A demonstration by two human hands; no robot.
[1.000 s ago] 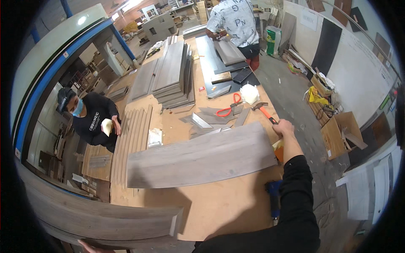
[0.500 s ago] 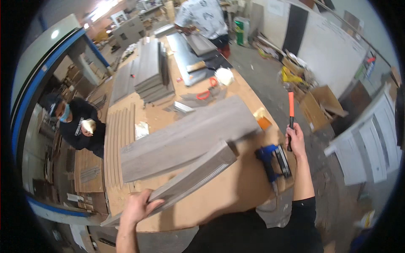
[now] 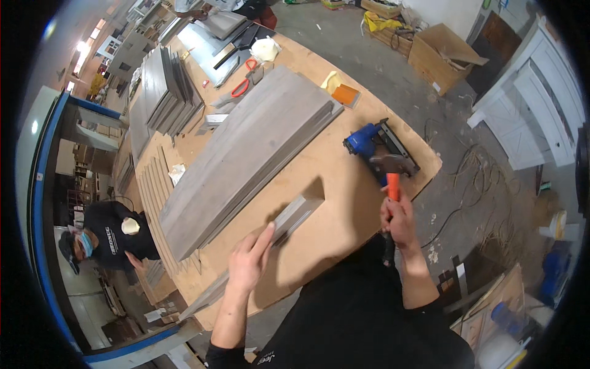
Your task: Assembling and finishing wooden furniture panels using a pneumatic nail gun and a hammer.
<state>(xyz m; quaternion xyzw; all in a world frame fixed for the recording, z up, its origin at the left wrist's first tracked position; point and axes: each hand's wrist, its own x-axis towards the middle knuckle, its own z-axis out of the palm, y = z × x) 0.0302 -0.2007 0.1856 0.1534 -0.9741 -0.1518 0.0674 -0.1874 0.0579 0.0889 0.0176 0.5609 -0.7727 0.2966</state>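
Observation:
My left hand (image 3: 249,257) grips a narrow grey wooden board (image 3: 300,214) with a grooved edge, near the front of the table. Part of that board is hidden beneath my hand and forearm. In my right hand (image 3: 399,220) is a hammer (image 3: 393,186) with an orange and black handle, its head pointing away from me. The hammer head overlaps a blue nail gun (image 3: 364,141) in view; whether they touch I cannot tell. Beyond the narrow board lie wider grey boards (image 3: 246,147), one on another.
Farther back on the wooden table (image 3: 344,197) are orange-handled scissors (image 3: 241,88), a stack of grey boards (image 3: 165,92) and thin wood strips (image 3: 157,190). A co-worker in black (image 3: 117,237) stands at the left. A cardboard box (image 3: 439,58) and loose cables (image 3: 485,203) lie on the floor at right.
The narrow board has swung away from the wide boards and sits lower toward me. My left hand has shifted forward along it. My right hand has brought the hammer inward, near the nail gun.

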